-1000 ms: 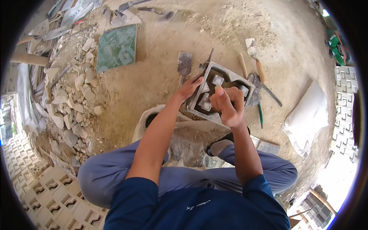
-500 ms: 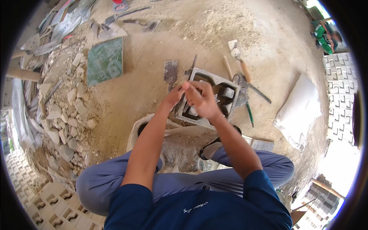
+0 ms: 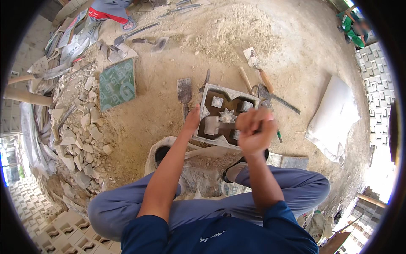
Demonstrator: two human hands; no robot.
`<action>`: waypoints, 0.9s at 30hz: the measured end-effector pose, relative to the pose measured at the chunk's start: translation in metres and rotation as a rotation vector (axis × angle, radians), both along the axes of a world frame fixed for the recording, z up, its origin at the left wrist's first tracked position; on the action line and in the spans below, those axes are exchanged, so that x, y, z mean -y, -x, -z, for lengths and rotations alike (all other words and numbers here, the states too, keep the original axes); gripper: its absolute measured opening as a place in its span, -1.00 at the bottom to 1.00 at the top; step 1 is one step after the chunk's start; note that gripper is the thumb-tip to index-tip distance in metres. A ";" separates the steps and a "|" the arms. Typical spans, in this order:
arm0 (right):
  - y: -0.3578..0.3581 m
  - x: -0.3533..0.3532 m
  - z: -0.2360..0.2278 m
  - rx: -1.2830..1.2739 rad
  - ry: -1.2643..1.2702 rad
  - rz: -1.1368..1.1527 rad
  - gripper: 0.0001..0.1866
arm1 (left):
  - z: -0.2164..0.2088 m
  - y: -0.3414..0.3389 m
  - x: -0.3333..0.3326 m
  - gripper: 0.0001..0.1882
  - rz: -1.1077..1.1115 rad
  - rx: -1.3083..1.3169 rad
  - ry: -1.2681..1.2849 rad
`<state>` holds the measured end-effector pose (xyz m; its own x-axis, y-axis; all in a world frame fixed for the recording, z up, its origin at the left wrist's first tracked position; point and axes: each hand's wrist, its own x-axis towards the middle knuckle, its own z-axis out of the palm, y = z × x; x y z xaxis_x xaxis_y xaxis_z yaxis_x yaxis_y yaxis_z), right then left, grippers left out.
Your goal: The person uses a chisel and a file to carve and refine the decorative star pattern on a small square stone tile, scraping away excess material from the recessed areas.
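Note:
A grey square mold [image 3: 229,144] lies on the ground in front of my feet. Inside it are a star-shaped piece [image 3: 227,117] at the centre and small square blocks [image 3: 217,102] near the corners. My right hand [image 3: 256,130], a little blurred by motion, is closed round the handle of a short tool [image 3: 211,125] with a pale, blunt rectangular end; its exact kind I cannot make out. That end is over the mold's near left part. My left hand [image 3: 193,120] is along the mold's left side, fingers stretched out and nothing visible in them.
Beyond the mold's left corner lies a flat trowel [image 3: 184,90]. A wooden-handled trowel [image 3: 265,80] and other tools are to its right. A white sack [image 3: 334,118] lies at right, a green board [image 3: 117,84] and rubble [image 3: 80,144] at left. Another person's leg [image 3: 111,9] shows far left.
My hands, together above the mold before, have moved apart. The left is now at the mold's left side; the right has moved right and down, with the tool now showing in it.

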<state>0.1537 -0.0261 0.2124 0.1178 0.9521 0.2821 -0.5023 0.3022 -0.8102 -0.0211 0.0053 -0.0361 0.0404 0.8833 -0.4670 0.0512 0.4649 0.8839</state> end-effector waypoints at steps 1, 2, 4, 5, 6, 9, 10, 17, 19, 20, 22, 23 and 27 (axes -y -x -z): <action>-0.016 -0.007 -0.016 -0.015 0.019 0.023 -0.51 | -0.008 -0.004 -0.007 -0.09 0.004 -0.127 0.031; -0.029 -0.015 -0.032 -0.072 0.072 0.023 -0.53 | -0.017 -0.012 -0.013 -0.09 0.014 -0.251 0.060; -0.066 -0.034 -0.038 -0.142 0.043 -0.022 -0.50 | -0.046 -0.032 -0.020 -0.08 0.017 -0.274 -0.007; -0.074 -0.042 -0.039 -0.143 0.037 -0.014 -0.50 | -0.053 -0.034 -0.025 -0.08 -0.011 -0.312 -0.078; -0.082 -0.048 -0.037 -0.089 0.003 -0.008 -0.50 | -0.059 -0.038 -0.032 -0.08 -0.002 -0.312 -0.084; -0.088 -0.058 -0.017 0.018 -0.066 -0.021 -0.51 | -0.061 -0.034 -0.045 -0.07 -0.076 -0.410 -0.090; -0.093 -0.062 -0.011 0.102 -0.108 -0.022 -0.52 | -0.064 -0.042 -0.047 -0.07 -0.063 -0.408 -0.088; -0.090 -0.075 0.008 0.027 -0.127 -0.096 -0.49 | -0.073 -0.046 -0.045 -0.20 -0.075 -0.389 -0.267; -0.082 -0.078 0.002 0.021 -0.099 -0.122 -0.42 | -0.071 -0.045 -0.046 -0.22 -0.059 -0.381 -0.289; -0.080 -0.080 0.001 0.023 -0.092 -0.121 -0.42 | -0.070 -0.048 -0.044 -0.23 -0.055 -0.397 -0.272; -0.073 -0.083 -0.002 0.152 -0.144 -0.198 -0.42 | -0.069 -0.047 -0.044 -0.25 -0.054 -0.416 -0.257; -0.067 -0.085 -0.004 0.149 -0.146 -0.202 -0.42 | -0.067 -0.045 -0.045 -0.26 -0.040 -0.395 -0.249; -0.046 -0.093 0.016 0.319 -0.150 -0.190 -0.41 | -0.065 -0.046 -0.045 -0.26 -0.031 -0.426 -0.300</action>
